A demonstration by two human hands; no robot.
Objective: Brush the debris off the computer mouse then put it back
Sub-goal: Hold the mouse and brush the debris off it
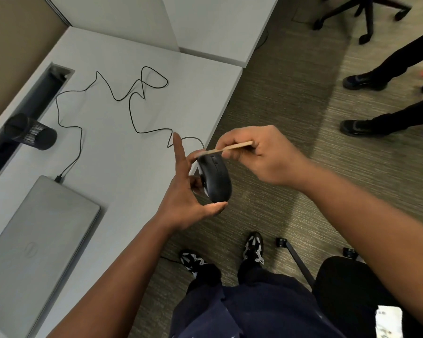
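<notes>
A black wired computer mouse is held in the air just past the desk's front edge, buttons facing up. My left hand grips it between thumb and middle fingers, with the index finger pointing straight up. My right hand pinches a thin wooden-handled brush, whose tip lies at the front of the mouse near the scroll wheel. The mouse's black cable snakes back across the grey desk.
A closed grey laptop lies at the desk's left front, a cable plugged into it. A black mesh pen cup lies on its side by the cable trough. Another person's legs stand at right. A black chair is beside me.
</notes>
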